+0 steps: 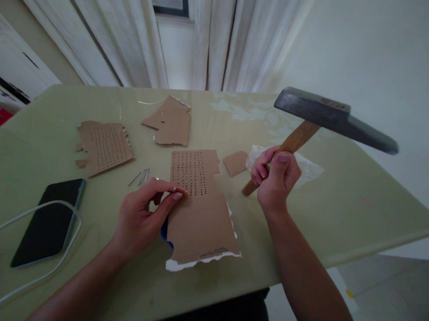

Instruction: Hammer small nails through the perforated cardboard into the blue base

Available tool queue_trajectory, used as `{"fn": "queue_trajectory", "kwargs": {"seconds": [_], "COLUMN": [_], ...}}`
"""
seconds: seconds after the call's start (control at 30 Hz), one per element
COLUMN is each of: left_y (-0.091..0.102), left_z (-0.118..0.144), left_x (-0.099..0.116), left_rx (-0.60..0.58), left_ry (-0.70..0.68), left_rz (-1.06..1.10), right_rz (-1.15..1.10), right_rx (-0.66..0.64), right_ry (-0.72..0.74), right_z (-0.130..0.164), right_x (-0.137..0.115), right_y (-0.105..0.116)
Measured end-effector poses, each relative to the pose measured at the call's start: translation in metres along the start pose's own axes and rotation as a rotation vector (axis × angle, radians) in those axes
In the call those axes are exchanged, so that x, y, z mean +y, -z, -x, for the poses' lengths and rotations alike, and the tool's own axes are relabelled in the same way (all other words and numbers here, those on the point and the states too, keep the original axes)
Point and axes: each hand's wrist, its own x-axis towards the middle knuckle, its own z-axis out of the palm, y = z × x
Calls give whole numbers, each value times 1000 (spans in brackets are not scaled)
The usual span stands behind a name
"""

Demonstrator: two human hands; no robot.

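My right hand is wrapped round the wooden handle of a hammer, its dark metal head raised above the table. Thumb and forefinger of my left hand pinch a nail, of which only the small shiny head shows. The pinch rests at the left part of a brown cardboard piece, just below rows of small punched holes. That cardboard has torn edges with white showing along its front and right sides. Something blue peeks out from under its left edge.
Several loose nails lie left of the cardboard. Farther left are a second holed cardboard piece and a phone crossed by a white cable. Cardboard scraps lie behind, and clear plastic sits behind my right hand.
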Motion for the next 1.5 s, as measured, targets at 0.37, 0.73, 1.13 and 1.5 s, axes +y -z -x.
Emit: {"fn": "queue_trajectory", "kwargs": {"seconds": [0.37, 0.73, 1.13, 1.5], "left_y": [3, 1, -5, -12], "left_z": [-8, -14, -16, -19], "left_x": [12, 14, 6, -5], "left_rx": [-24, -50, -44, -39], "left_ry": [-135, -181, -219, -253], "left_rz": [-95, -93, -25, -8], "right_rz": [-24, -23, 503, 1098], "right_rx": [7, -34, -543, -958], "right_ry": [-15, -10, -183, -115], "right_z": [-1, 0, 19, 14], "right_x": [-1, -1, -69, -146], "right_y": [0, -3, 23, -3]}}
